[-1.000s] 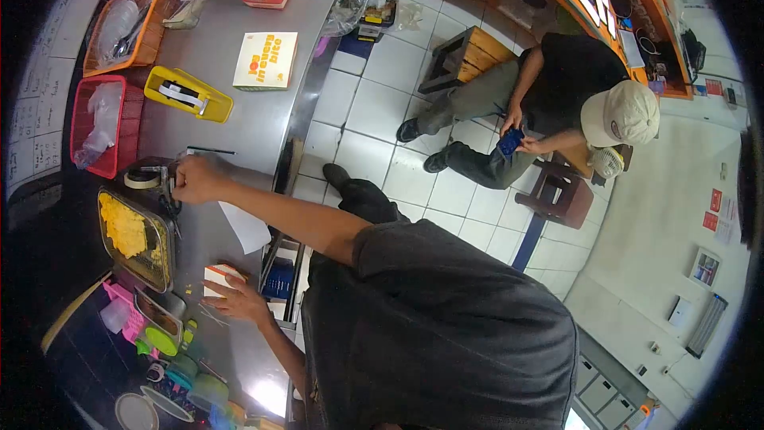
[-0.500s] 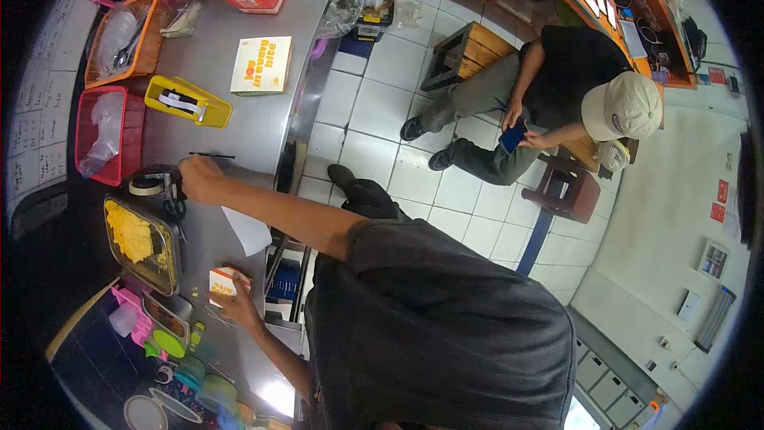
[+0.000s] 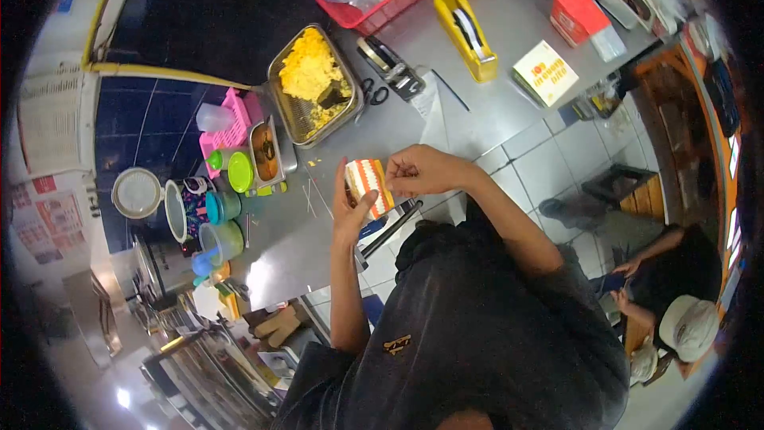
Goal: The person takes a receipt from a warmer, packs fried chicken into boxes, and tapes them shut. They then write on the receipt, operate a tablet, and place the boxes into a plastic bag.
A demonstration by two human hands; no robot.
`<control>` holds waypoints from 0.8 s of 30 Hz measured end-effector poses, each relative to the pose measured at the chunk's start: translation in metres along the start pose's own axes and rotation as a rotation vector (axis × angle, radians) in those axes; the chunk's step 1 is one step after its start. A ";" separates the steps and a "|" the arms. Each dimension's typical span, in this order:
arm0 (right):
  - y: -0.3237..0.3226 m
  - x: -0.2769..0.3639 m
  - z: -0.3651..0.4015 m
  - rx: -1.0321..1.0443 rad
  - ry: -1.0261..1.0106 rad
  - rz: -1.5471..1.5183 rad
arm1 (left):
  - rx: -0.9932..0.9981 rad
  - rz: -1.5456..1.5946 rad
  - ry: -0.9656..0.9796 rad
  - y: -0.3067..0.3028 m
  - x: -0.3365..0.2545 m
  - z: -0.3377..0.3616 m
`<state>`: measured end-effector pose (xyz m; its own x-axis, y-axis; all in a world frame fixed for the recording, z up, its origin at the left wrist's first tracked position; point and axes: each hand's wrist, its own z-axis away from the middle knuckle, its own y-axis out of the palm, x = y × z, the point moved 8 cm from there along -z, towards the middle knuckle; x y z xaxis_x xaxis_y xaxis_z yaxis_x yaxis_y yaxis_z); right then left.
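Note:
My left hand (image 3: 348, 209) grips a small orange-and-white striped cardboard food box (image 3: 368, 183), held up over the counter's front edge with its striped side showing. At the box's right edge, the fingers of my right hand (image 3: 418, 170) are pinched together. Whatever lies between them is too small to make out. Behind my hands, a black tape dispenser (image 3: 391, 68) rests on the steel counter, close to a pair of black scissors (image 3: 374, 94). A metal tray (image 3: 306, 137) of yellow food is to their left.
On the counter (image 3: 294, 227) are a yellow tape dispenser (image 3: 477, 64), a printed white-and-yellow box (image 3: 545, 73), a red box (image 3: 577, 16) and a red basket (image 3: 374, 14). Plastic tubs (image 3: 223, 240) stand at left. A person in a cap (image 3: 689, 326) sits at right.
The view has turned toward the counter. My left hand has raised the box from the counter. My right hand has come from beside the black tape dispenser to the box's edge.

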<state>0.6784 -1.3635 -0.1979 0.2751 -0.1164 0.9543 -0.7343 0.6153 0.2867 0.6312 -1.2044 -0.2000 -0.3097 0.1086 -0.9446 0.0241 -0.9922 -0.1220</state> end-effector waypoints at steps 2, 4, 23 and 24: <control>0.009 0.007 -0.003 0.060 0.032 0.053 | 0.006 0.013 0.023 0.002 -0.008 0.004; 0.013 0.007 -0.008 0.070 0.035 0.093 | 0.013 0.006 0.026 0.004 -0.015 0.008; 0.016 -0.039 -0.037 -0.145 0.223 0.251 | 0.050 0.320 -0.083 -0.032 0.052 0.023; 0.010 -0.048 -0.036 -0.228 0.239 0.146 | 0.015 0.170 -0.164 -0.036 0.072 0.013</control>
<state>0.6795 -1.3238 -0.2441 0.3345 0.1547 0.9296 -0.6265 0.7734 0.0967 0.5956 -1.1616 -0.2592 -0.4532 -0.0706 -0.8886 0.0753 -0.9963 0.0407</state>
